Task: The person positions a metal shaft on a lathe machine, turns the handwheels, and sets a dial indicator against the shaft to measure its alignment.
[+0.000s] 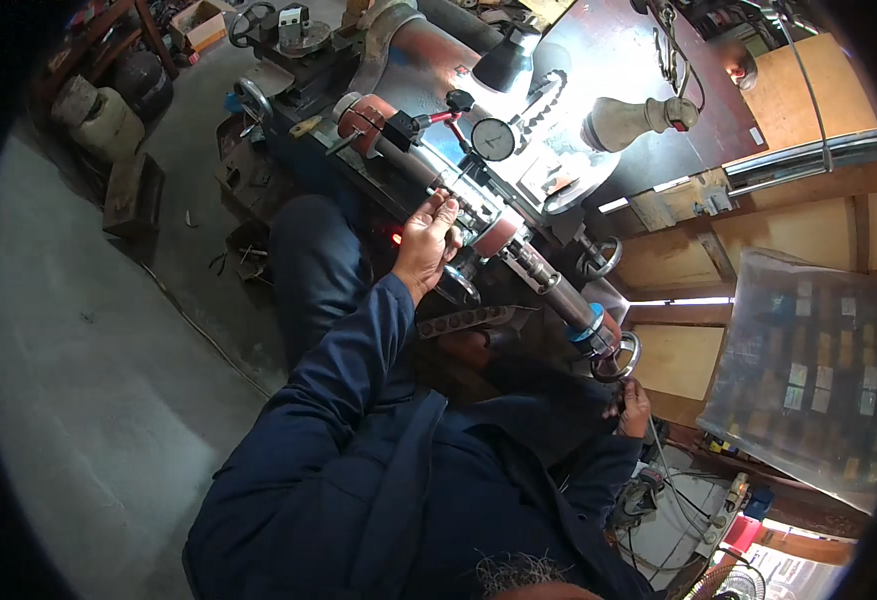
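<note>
My left hand [427,240] is closed, thumb against curled fingers, beside the metal workpiece [474,210] on a bench machine with a long spindle. Whatever sits between those fingers is too small to make out. Just beyond it a round dial indicator [494,139] is held on a jointed red arm [441,118]. A reddish ring-shaped part [500,234] surrounds the spindle line to the right of this hand. Lower right, my right hand [633,408] is curled at the near edge of a chrome handwheel [631,364], apparently around its handle, which is mostly hidden.
Two work lamps, one black [507,58] and one beige [627,124], stand over the machine. Other handwheels [607,258] stick out along it. A metal strip with round holes [464,322] lies below my left forearm. Boxes and a beige canister [109,125] stand on the left floor.
</note>
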